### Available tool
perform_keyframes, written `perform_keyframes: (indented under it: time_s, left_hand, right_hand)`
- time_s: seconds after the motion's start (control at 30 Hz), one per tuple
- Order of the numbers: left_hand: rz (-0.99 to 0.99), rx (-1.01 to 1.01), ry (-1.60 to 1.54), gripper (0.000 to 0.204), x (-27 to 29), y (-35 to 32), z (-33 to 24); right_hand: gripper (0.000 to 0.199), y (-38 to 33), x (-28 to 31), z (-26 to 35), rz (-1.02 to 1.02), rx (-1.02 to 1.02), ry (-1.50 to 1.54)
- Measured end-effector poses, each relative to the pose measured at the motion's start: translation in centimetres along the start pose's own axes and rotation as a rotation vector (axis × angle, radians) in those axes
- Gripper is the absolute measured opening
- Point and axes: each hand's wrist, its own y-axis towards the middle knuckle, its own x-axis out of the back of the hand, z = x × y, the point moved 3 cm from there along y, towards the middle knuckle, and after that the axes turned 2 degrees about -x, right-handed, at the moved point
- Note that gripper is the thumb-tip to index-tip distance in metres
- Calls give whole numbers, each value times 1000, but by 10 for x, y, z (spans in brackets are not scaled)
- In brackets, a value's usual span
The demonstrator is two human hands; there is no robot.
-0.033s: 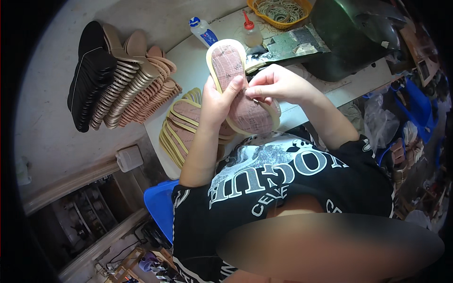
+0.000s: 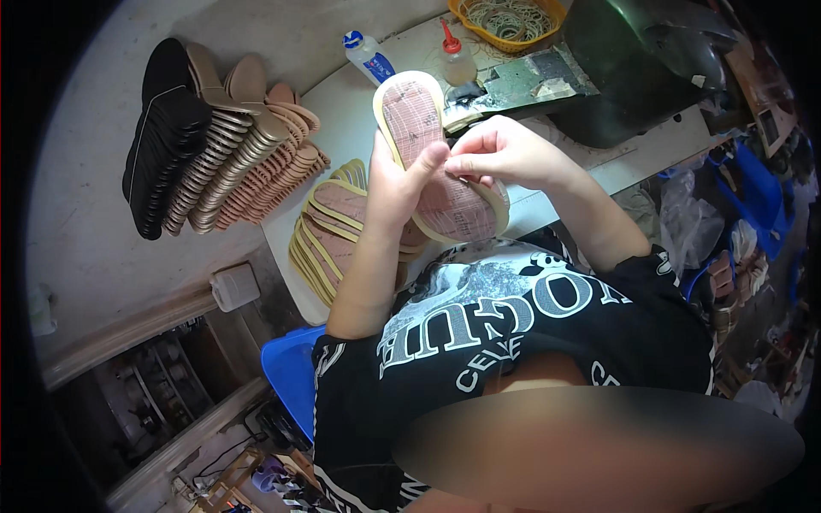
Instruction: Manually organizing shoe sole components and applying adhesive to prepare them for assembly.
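Above the near side of the white table, my left hand (image 2: 398,184) is closed round the narrow middle of a shoe insole (image 2: 414,120), thumb on its face. The insole is pinkish with a pale yellow rim and stands tilted, its wider end toward me. Thumb and forefinger of my right hand (image 2: 505,156) are pinched together at the insole's right edge by the waist; anything small between them is hidden. Behind my left forearm lies a fanned pile of similar yellow-rimmed insoles (image 2: 329,218).
Rows of black, gold and pink soles (image 2: 231,154) stand at the left. Toward the back are a white bottle (image 2: 369,58), a red-tipped squeeze bottle (image 2: 458,61), a yellow basket (image 2: 552,30) of bands and a dark green sheet (image 2: 547,81). A blue chair (image 2: 289,368) is beside me.
My left thumb has shifted slightly down and right on the insole. The insole and my right hand look nearly the same.
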Motion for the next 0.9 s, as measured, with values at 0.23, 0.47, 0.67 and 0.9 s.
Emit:
perform_keyframes:
  time_s: [0.23, 0.47, 0.67, 0.9]
  left_hand:
    - [-115, -5, -4, 37, 5, 22, -3]
    - [-75, 107, 267, 43, 32, 68, 51]
    - [-64, 49, 381, 53, 26, 75, 81]
    - [-96, 66, 429, 55, 20, 84, 82]
  right_hand:
    - [34, -8, -8, -22, 33, 61, 151]
    - [33, -21, -9, -56, -74, -12, 351]
    - [33, -29, -3, -53, -138, -11, 372]
    - [32, -30, 3, -47, -182, 11, 460]
